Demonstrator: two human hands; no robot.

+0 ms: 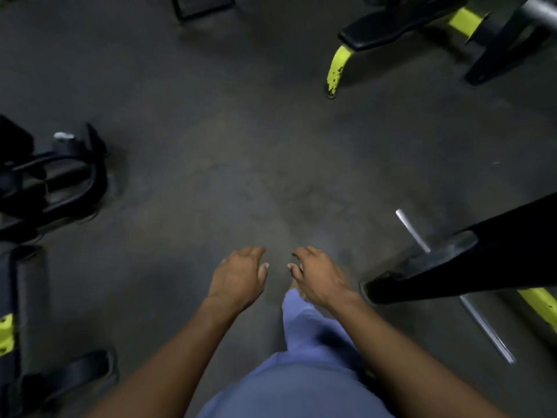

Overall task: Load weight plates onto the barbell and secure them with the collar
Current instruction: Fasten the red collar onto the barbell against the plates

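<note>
Down below the camera, both of the person's bare arms reach forward over the dark grey gym floor (pixel 229 152), and neither hand holds anything. Seen from the back, the left hand (pixel 239 277) has relaxed, slightly bent fingers and an outstretched thumb; the right hand (pixel 319 277) lies just beside it, fingers loosely spread and lightly curled, with a small gap of bare floor between the two sets of fingertips. Under the right forearm a leg in blue trousers (pixel 304 336) steps forward. To the right, near the right hand but apart from it, a barbell (pixel 413 230) lies on the floor, its silver sleeve end pointing up and to the left, and a dark weight plate (pixel 422 267) sits on that bar. A broad black machine part (pixel 518 251) crosses over the plate and hides some of it; whether a collar is fitted there cannot be told. Past it the bar's shaft runs on toward the lower right, beside a yellow frame piece (pixel 539 303). At the upper right stands a bench (pixel 401 28) with a black pad and a chipped yellow leg. Along the left edge sits dark equipment (pixel 54 182) with curved black tubing, and lower down a dark padded piece with a yellow patch (pixel 6 333).
</note>
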